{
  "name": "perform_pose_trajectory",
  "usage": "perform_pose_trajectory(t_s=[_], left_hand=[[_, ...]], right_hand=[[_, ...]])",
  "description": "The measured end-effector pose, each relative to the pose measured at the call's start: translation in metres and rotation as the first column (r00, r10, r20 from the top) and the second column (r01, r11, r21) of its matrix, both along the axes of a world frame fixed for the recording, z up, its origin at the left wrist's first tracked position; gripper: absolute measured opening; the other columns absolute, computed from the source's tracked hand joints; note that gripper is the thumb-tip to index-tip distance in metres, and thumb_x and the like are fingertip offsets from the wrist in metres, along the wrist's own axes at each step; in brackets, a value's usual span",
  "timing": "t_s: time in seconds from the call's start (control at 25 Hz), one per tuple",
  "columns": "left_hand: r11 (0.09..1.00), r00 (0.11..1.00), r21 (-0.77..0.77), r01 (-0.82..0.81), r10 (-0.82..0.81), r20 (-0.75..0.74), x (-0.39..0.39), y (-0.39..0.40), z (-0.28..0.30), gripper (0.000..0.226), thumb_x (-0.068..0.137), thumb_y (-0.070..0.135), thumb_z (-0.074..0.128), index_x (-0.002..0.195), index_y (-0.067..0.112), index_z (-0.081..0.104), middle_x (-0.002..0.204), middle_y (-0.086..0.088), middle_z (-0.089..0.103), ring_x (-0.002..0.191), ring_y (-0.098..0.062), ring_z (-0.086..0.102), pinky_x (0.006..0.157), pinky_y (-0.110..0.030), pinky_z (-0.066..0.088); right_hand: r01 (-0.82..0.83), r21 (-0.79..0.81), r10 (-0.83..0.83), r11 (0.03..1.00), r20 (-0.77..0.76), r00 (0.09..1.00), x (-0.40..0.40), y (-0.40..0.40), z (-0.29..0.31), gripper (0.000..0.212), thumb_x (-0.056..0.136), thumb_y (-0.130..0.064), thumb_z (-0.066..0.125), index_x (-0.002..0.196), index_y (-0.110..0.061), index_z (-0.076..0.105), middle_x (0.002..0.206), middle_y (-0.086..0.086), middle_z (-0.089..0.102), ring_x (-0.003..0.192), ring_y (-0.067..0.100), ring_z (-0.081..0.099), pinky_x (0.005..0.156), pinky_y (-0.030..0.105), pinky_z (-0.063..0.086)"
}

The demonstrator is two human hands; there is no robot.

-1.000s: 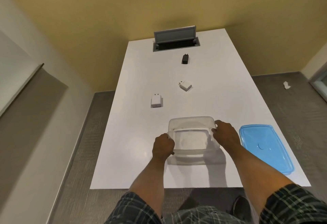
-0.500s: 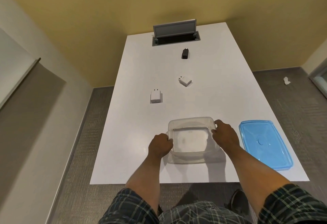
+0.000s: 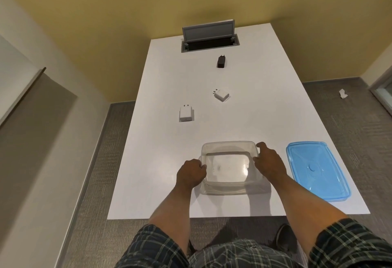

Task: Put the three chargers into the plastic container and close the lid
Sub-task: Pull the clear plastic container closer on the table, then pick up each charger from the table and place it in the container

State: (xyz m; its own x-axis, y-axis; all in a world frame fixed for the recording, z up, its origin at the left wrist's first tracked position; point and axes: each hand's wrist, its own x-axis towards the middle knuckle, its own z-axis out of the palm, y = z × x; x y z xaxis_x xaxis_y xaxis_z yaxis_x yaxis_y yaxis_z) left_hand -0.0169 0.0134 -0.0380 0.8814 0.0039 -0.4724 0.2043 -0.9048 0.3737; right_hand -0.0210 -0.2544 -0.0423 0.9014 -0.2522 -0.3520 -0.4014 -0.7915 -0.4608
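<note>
A clear plastic container (image 3: 230, 148) sits open and empty near the table's front edge. My left hand (image 3: 190, 173) grips its left rim and my right hand (image 3: 267, 162) grips its right rim. The blue lid (image 3: 316, 173) lies flat on the table to the right of the container. Three chargers lie farther back: a white charger (image 3: 186, 113) at the left, a second white charger (image 3: 221, 94) tilted near the middle, and a black charger (image 3: 221, 61) near the far end.
The white table (image 3: 265, 108) has an open grey cable hatch (image 3: 210, 40) at its far end. Grey carpet surrounds the table, with a scrap of white paper (image 3: 343, 94) on the floor at the right. A yellow wall stands behind.
Both hands stay on the container's rims, which shifted slightly on the table. The view has tilted a little, so the table appears lower in frame.
</note>
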Motion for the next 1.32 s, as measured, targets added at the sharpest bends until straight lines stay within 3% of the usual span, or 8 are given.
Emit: perform_pose_trajectory(t_s=[0.16,0.32,0.44,0.52,0.64,0.84,1.12,1.32], left_hand=[[0.996,0.997,0.059,0.066,-0.069,0.038,-0.003,0.001,0.0,0.048,0.106,0.045,0.038,0.106,0.009,0.069,0.109,-0.009,0.073,0.105,-0.032,0.068,0.091,-0.037,0.054],[0.975,0.956,0.216,0.058,-0.117,0.269,-0.001,0.007,0.0,0.04,0.11,0.034,0.03,0.12,0.012,0.062,0.126,-0.009,0.064,0.113,-0.034,0.064,0.093,-0.04,0.049],[0.977,0.957,0.212,0.035,-0.094,0.275,0.009,0.021,-0.002,0.05,0.11,0.037,0.033,0.151,0.011,0.046,0.162,-0.011,0.039,0.144,-0.03,0.046,0.109,-0.041,0.044],[0.963,0.958,0.254,0.086,-0.15,0.246,0.014,0.031,-0.006,0.061,0.11,0.041,0.03,0.162,0.01,0.028,0.172,-0.01,0.02,0.157,-0.024,0.028,0.118,-0.039,0.037],[0.955,0.951,0.271,0.121,-0.19,0.246,0.02,0.043,-0.015,0.067,0.11,0.044,0.028,0.165,0.008,0.015,0.174,-0.009,0.01,0.161,-0.023,0.015,0.124,-0.036,0.026],[0.963,0.936,0.266,0.047,-0.135,0.326,0.03,0.058,-0.028,0.072,0.108,0.046,0.032,0.166,0.008,0.012,0.174,-0.009,0.009,0.162,-0.023,0.008,0.128,-0.036,0.018],[0.966,0.922,0.238,0.105,-0.185,0.342,0.055,0.08,-0.057,0.075,0.107,0.048,0.035,0.166,0.008,0.01,0.174,-0.008,0.006,0.162,-0.024,0.009,0.129,-0.036,0.016],[0.981,0.921,0.174,0.089,-0.147,0.36,0.063,0.09,-0.076,0.075,0.107,0.047,0.037,0.165,0.008,0.012,0.174,-0.006,0.008,0.162,-0.022,0.008,0.13,-0.035,0.018]], right_hand=[[-0.001,-0.069,0.001,0.998,-0.003,1.0,0.001,0.002,0.002,0.048,0.096,-0.037,0.061,0.136,-0.014,0.048,0.117,0.012,0.067,0.105,0.035,0.066,0.084,0.044,0.056],[0.007,-0.23,0.045,0.973,0.22,0.974,0.004,0.005,0.005,0.053,0.092,-0.04,0.069,0.135,-0.01,0.057,0.129,0.016,0.059,0.116,0.036,0.057,0.092,0.046,0.05],[-0.009,-0.25,0.096,0.968,0.341,0.935,0.017,0.014,0.011,0.048,0.089,-0.03,0.074,0.13,-0.008,0.062,0.127,0.016,0.06,0.114,0.037,0.057,0.092,0.046,0.048],[-0.046,-0.25,0.139,0.967,0.367,0.92,0.029,0.026,0.016,0.047,0.088,-0.027,0.074,0.129,-0.008,0.062,0.125,0.015,0.061,0.113,0.036,0.057,0.092,0.045,0.047],[-0.053,-0.216,0.135,0.975,0.387,0.912,0.049,0.052,0.022,0.049,0.087,-0.025,0.074,0.13,-0.007,0.059,0.126,0.014,0.059,0.114,0.035,0.056,0.093,0.044,0.046],[0.045,-0.023,-0.032,0.999,0.386,0.922,0.087,0.112,0.021,0.056,0.086,-0.023,0.073,0.135,-0.004,0.053,0.132,0.015,0.054,0.123,0.034,0.051,0.101,0.041,0.043],[-0.101,0.026,0.09,0.995,0.277,0.957,0.155,0.178,0.011,0.055,0.091,-0.026,0.069,0.137,-0.004,0.048,0.135,0.016,0.051,0.127,0.034,0.05,0.096,0.043,0.047],[-0.109,0.027,0.104,0.994,0.151,0.983,0.192,0.202,-0.012,0.046,0.093,-0.033,0.067,0.125,-0.002,0.053,0.127,0.017,0.059,0.121,0.037,0.056,0.091,0.04,0.048]])
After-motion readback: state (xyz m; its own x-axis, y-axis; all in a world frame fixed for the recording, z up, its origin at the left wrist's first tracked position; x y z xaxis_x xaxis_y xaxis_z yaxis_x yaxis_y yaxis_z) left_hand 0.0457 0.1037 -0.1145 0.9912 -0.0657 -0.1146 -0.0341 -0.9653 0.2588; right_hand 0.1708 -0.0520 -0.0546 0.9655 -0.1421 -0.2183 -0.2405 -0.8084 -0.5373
